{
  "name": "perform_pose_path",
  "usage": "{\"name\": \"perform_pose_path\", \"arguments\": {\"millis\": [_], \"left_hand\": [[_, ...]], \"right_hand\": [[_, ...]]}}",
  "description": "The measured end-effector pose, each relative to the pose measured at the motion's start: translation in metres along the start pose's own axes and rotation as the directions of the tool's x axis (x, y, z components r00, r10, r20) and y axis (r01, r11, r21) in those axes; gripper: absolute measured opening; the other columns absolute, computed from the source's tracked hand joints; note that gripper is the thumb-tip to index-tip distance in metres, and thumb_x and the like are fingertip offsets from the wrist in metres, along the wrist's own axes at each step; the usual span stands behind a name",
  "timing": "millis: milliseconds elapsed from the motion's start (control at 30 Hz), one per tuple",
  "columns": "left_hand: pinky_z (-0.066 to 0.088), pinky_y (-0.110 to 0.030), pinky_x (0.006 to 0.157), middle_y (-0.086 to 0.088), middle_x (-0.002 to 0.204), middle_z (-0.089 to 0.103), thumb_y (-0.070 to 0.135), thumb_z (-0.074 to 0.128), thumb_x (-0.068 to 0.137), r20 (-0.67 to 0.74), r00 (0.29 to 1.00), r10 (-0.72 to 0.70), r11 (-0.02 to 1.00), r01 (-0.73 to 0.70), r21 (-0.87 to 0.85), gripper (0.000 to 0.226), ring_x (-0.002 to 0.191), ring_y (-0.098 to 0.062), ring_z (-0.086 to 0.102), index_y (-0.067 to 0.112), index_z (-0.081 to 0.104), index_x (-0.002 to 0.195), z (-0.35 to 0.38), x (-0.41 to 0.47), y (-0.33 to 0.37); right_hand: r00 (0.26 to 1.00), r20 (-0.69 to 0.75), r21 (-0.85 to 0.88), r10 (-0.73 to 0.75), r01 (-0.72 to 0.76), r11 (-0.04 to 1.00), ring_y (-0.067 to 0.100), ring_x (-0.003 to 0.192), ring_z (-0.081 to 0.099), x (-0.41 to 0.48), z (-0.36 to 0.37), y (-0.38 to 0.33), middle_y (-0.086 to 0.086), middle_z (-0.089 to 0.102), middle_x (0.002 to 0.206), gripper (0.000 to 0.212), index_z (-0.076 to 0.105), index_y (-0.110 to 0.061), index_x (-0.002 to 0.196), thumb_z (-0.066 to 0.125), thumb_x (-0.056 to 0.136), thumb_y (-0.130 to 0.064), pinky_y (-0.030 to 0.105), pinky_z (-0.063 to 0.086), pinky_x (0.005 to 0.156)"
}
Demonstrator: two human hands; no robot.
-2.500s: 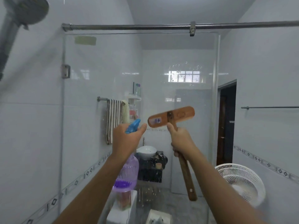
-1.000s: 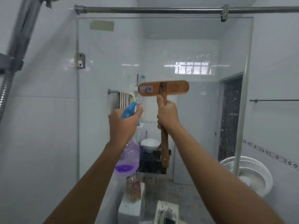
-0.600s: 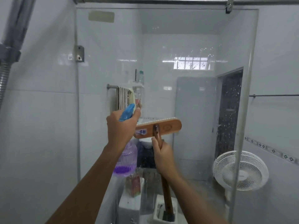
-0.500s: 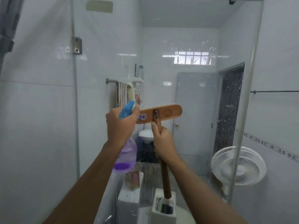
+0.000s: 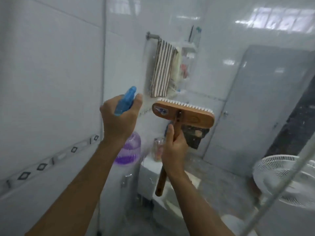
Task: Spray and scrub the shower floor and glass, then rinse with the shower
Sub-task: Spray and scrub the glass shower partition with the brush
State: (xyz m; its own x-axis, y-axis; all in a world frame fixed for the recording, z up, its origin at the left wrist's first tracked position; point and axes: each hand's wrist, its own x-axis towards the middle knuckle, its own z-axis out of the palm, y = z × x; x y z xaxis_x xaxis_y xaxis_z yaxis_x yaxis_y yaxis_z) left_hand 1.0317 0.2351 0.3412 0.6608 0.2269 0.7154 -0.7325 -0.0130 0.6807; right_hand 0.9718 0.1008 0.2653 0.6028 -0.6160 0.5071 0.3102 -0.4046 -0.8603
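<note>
My left hand (image 5: 119, 116) grips a spray bottle (image 5: 127, 149) with a blue trigger head and a clear body holding purple liquid, its nozzle aimed at the shower glass (image 5: 255, 99). My right hand (image 5: 173, 150) holds the wooden handle of a scrub brush (image 5: 184, 113). The brush's wooden head is level and its white bristles face the glass at about chest height. The glass panel fills the view ahead; its right edge runs down at the lower right.
Behind the glass hang a striped towel (image 5: 162, 68) on a rail and a small shelf (image 5: 189, 46) with toiletries. A white fan (image 5: 283, 181) stands at the lower right, a grey door (image 5: 252, 108) beyond. White tiled wall (image 5: 47, 82) is on the left.
The brush has swept down the glass from high up to chest level, and my view has tilted downward. My left hand kept the spray bottle raised beside it.
</note>
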Motion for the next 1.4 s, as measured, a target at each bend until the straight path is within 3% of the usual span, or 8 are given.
{"name": "perform_pose_path", "arguments": {"millis": [100,167,367,667,967,1133,1233,1400], "left_hand": [[0.048,-0.046,0.042,-0.018,0.055,0.058,0.039,0.070,0.092,-0.059,0.998,-0.021,0.995,0.027,0.099,0.046,0.047,-0.036,0.057,0.003,0.061,0.066,-0.015,-0.042,-0.022],[0.046,-0.041,0.044,-0.014,0.055,0.056,0.036,0.070,0.093,-0.083,0.993,-0.081,0.983,0.093,0.156,0.042,0.049,-0.032,0.055,0.008,0.057,0.065,-0.026,-0.082,-0.035],[0.037,-0.024,0.051,0.005,0.057,0.046,0.021,0.070,0.093,-0.195,0.950,-0.242,0.882,0.300,0.365,0.031,0.051,-0.008,0.043,0.014,0.052,0.069,-0.094,-0.222,-0.076],[0.052,-0.041,0.063,-0.010,0.076,0.061,0.009,0.064,0.095,-0.419,0.785,-0.457,0.584,0.620,0.524,0.008,0.067,-0.021,0.060,0.005,0.059,0.091,-0.248,-0.477,-0.162],[0.053,-0.043,0.075,-0.015,0.091,0.060,0.006,0.064,0.095,-0.478,0.602,-0.640,0.325,0.775,0.542,0.012,0.080,-0.027,0.061,0.008,0.054,0.103,-0.363,-0.793,-0.291],[0.052,-0.031,0.068,-0.018,0.087,0.060,0.009,0.065,0.096,-0.476,0.522,-0.708,0.251,0.816,0.521,0.015,0.075,-0.025,0.062,0.008,0.052,0.103,-0.396,-0.927,-0.373],[0.049,-0.012,0.059,-0.001,0.077,0.055,0.006,0.064,0.097,-0.487,0.492,-0.721,0.238,0.837,0.493,0.014,0.067,-0.001,0.061,0.007,0.050,0.101,-0.404,-0.983,-0.413],[0.057,-0.032,0.075,-0.003,0.098,0.059,0.021,0.067,0.097,-0.524,0.454,-0.721,0.216,0.865,0.453,0.031,0.085,-0.012,0.064,0.004,0.052,0.117,-0.413,-1.054,-0.471]], "right_hand": [[0.995,0.072,0.007,0.062,-0.062,0.998,0.004,0.075,0.065,-0.035,0.001,0.043,-0.003,0.061,0.079,0.030,0.058,-0.026,0.095,0.042,0.103,-0.050,0.018,0.054,0.076],[0.982,0.159,0.016,0.106,-0.110,0.994,-0.009,0.067,0.060,-0.060,-0.004,0.070,-0.011,0.056,0.073,0.022,0.054,-0.029,0.088,0.043,0.105,-0.037,0.003,0.045,0.065],[0.864,0.382,-0.109,0.329,-0.311,0.944,0.006,0.056,0.057,-0.173,-0.004,0.160,0.000,0.056,0.065,0.034,0.055,-0.019,0.080,0.044,0.105,-0.039,0.019,0.047,0.052],[0.389,0.741,-0.452,0.548,-0.315,0.835,0.009,0.050,0.052,-0.404,-0.003,0.306,-0.003,0.053,0.063,0.018,0.052,-0.019,0.086,0.055,0.099,-0.031,0.035,0.049,0.047],[-0.010,0.716,-0.692,0.698,-0.146,0.707,0.020,0.056,0.059,-0.649,-0.013,0.531,0.007,0.060,0.077,0.008,0.051,-0.017,0.094,0.052,0.097,-0.024,0.037,0.054,0.045],[-0.058,0.669,-0.743,0.741,-0.036,0.668,0.022,0.069,0.062,-0.750,-0.023,0.656,0.009,0.062,0.085,0.017,0.055,-0.010,0.099,0.051,0.097,-0.026,0.039,0.056,0.059],[-0.054,0.656,-0.754,0.753,0.008,0.657,0.024,0.075,0.062,-0.796,-0.031,0.718,0.008,0.062,0.086,0.018,0.057,-0.008,0.099,0.053,0.096,-0.025,0.035,0.051,0.065],[-0.055,0.665,-0.746,0.744,-0.016,0.666,0.018,0.073,0.060,-0.841,-0.038,0.788,0.002,0.059,0.081,0.016,0.058,-0.010,0.100,0.052,0.098,-0.025,0.026,0.044,0.057]]}}
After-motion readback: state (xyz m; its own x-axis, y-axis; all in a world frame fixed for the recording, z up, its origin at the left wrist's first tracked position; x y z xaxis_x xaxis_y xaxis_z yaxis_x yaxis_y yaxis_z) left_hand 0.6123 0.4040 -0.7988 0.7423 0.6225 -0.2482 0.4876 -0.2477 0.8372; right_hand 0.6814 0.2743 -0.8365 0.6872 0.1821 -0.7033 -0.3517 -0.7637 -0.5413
